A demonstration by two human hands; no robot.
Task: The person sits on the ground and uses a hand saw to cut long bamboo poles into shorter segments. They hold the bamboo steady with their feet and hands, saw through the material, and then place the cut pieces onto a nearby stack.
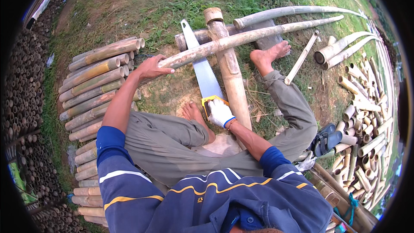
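Note:
My right hand (218,111), in a white glove with a blue cuff, is closed round the yellow handle of a hand saw (206,77). The saw's toothed silver blade crosses a long bamboo pole (241,39), its tip reaching beyond the far side. Bare, my left hand (152,67) grips the pole's near left end, thumb along it, left of the blade. The pole rests across a thick upright-lying bamboo post (231,77) and a shorter crosspiece (185,40). How deep the blade sits in the pole I cannot tell.
Cut bamboo lengths (97,82) are stacked on the left. A loose heap of short pieces (366,133) lies at the right, near dark sandals (324,140). Another long pole (293,12) lies beyond. My bare feet (265,56) flank the post on the ground.

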